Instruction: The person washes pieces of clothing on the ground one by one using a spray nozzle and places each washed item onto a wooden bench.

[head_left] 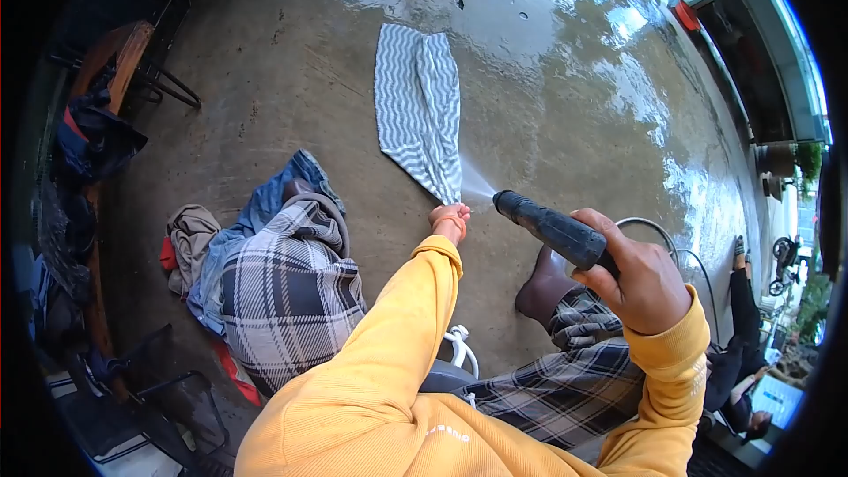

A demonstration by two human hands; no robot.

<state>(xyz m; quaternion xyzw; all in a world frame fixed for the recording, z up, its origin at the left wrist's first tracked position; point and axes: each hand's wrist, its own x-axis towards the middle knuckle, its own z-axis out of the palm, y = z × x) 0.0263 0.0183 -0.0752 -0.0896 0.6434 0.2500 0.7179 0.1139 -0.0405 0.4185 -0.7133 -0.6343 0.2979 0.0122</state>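
A wet-looking cloth [408, 97] with grey-blue and white wavy stripes lies stretched over the concrete floor. My left hand [450, 219] is closed on its near corner, an orange band around the wrist. In my right hand [643, 278] is a black hose spray nozzle [552, 228], pointed left and up. White spray [477, 184] leaves its tip and reaches the cloth's edge just above my left hand. How my right fingers sit under the nozzle's handle is partly hidden.
Clothes, a blue denim garment [305, 168] among them, are heaped by my left knee. A wooden bench [115, 53] with dark clothes stands at far left. The hose [658, 228] curves behind my right hand. Puddles [632, 97] cover the floor. A person [746, 371] is at far right.
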